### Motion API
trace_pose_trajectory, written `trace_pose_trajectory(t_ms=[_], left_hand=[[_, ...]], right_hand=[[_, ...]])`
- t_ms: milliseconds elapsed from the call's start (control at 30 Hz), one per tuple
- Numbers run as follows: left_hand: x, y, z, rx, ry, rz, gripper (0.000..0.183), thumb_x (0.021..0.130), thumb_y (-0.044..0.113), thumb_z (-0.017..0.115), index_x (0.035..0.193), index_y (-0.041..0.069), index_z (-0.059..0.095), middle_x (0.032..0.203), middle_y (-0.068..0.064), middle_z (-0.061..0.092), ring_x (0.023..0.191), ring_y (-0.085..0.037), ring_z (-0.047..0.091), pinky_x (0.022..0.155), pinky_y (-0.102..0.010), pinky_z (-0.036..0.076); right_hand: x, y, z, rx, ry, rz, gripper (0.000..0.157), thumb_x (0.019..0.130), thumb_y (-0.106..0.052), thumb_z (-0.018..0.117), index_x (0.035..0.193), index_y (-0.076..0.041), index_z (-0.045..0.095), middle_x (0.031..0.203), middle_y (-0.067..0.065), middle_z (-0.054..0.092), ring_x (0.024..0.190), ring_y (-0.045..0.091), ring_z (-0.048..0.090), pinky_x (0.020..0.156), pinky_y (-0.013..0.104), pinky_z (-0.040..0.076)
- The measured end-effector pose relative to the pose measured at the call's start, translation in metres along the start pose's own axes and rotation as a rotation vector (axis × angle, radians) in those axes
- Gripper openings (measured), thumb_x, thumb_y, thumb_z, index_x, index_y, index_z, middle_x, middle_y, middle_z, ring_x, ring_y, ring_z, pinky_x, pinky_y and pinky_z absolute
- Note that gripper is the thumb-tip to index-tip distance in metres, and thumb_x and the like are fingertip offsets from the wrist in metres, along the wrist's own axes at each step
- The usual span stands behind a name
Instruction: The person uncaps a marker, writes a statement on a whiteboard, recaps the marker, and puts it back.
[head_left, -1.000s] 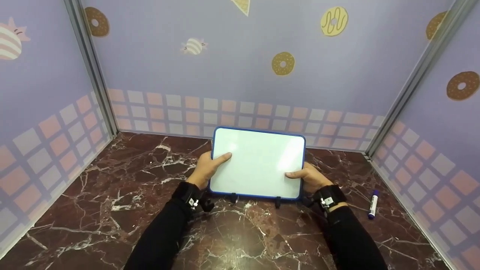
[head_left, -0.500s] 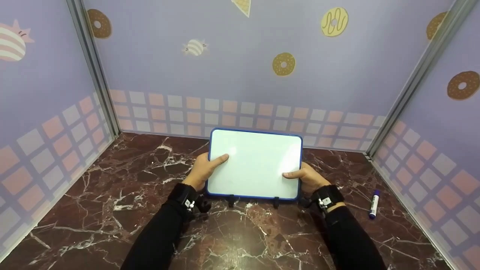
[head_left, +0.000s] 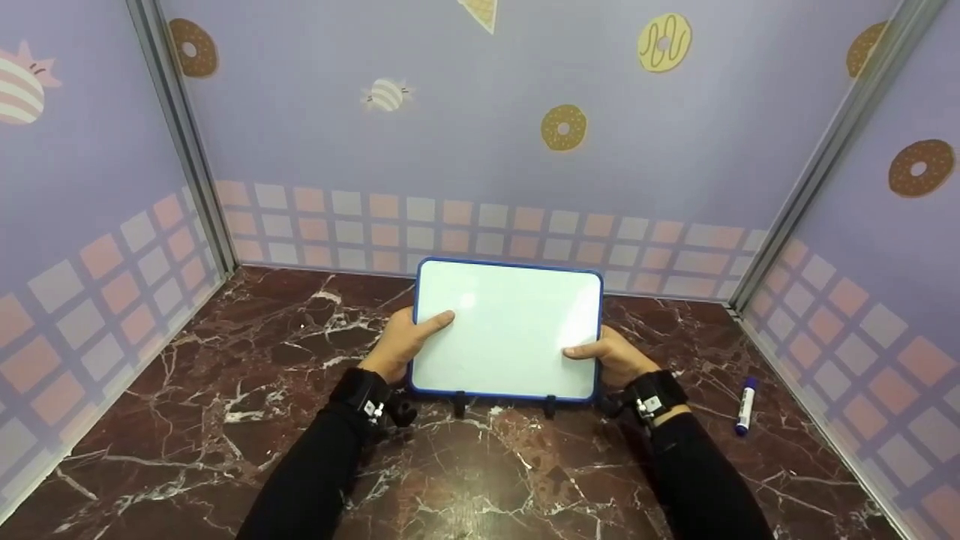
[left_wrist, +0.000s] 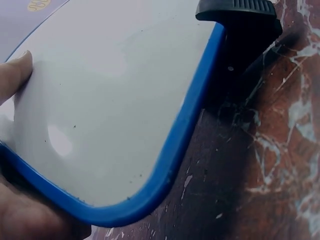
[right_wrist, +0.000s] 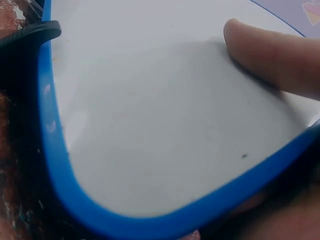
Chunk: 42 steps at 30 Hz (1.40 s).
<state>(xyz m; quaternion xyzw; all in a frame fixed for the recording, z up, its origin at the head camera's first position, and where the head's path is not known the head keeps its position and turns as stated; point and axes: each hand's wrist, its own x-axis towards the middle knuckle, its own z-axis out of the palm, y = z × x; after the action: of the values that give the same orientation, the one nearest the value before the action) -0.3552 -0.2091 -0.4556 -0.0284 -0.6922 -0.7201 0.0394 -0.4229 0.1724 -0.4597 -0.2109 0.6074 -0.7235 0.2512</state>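
A small whiteboard (head_left: 510, 326) with a blue frame leans back a little at the middle of the table. My left hand (head_left: 397, 341) grips its left side, the thumb lying on the white face. On the opposite side my right hand (head_left: 619, 356) holds the edge the same way, its thumb (right_wrist: 260, 55) pressing the face. The other fingers are largely hidden behind the board. Two black supports hook over the bottom edge: a left one (head_left: 460, 403) and a right one (head_left: 550, 406). In the left wrist view, one black hook (left_wrist: 240, 12) laps over the blue rim.
A white marker (head_left: 745, 406) with purple ends lies on the dark red marbled table (head_left: 225, 450), to the right of the right hand. A patterned back wall (head_left: 465, 150) and two side walls enclose the table.
The whiteboard, with both hands on it, has shifted slightly left and a touch downward in the head view. Both grips look the same, and the marker stays put.
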Motion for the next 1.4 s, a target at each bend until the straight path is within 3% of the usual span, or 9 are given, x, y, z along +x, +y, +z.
trace_pose_trajectory(t_ms=[567,1400], left_hand=[[-0.004,0.001,-0.002,0.048,-0.033,0.019,0.048,0.101,0.033,0.086,0.126,-0.004,0.07,0.105,-0.014,0.081,0.09,-0.028,0.082,0.078,-0.046,0.07],[-0.005,0.002,-0.003,0.034,-0.096,0.009,0.041,0.101,0.027,0.085,0.121,-0.006,0.071,0.101,-0.013,0.082,0.087,-0.027,0.082,0.077,-0.043,0.07]], right_hand=[[-0.009,0.003,0.003,0.004,-0.008,0.009,0.025,0.097,0.007,0.069,0.119,-0.005,0.069,0.116,0.015,0.081,0.109,0.033,0.08,0.099,0.052,0.065],[-0.018,0.003,0.002,0.013,-0.021,0.011,0.029,0.096,0.008,0.069,0.123,-0.005,0.067,0.119,0.016,0.08,0.112,0.034,0.08,0.101,0.053,0.064]])
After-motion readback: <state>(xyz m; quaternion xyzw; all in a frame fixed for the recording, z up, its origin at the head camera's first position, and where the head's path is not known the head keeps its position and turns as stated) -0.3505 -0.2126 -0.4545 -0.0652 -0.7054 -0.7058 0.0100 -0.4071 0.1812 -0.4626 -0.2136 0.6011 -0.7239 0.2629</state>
